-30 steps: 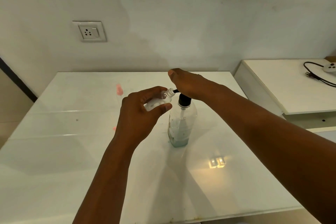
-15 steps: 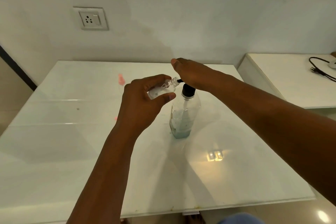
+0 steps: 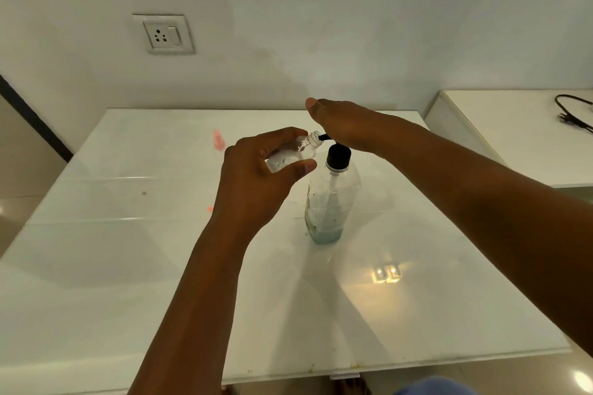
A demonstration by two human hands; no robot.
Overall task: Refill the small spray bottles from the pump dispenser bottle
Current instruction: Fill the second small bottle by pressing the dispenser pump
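Note:
A clear pump dispenser bottle [image 3: 330, 202] with a black collar stands upright mid-table, a little pale blue-green liquid at its bottom. My right hand [image 3: 340, 125] lies flat over the pump head, which it hides; only the black nozzle [image 3: 324, 137] sticks out to the left. My left hand [image 3: 256, 176] grips a small clear spray bottle [image 3: 296, 154] with no cap, tilted so that its open neck meets the nozzle tip. Some clear liquid shows inside the small bottle.
The white glossy table [image 3: 128, 266] carries a pink smear [image 3: 219, 139] at the back left. A wall socket [image 3: 163, 34] is above it. To the right stands a lower white counter [image 3: 513, 138] with a black cable [image 3: 571, 112].
The camera has shifted slightly, so the scene sits a little higher and closer. Both hands keep the same hold on the small bottle and the pump head.

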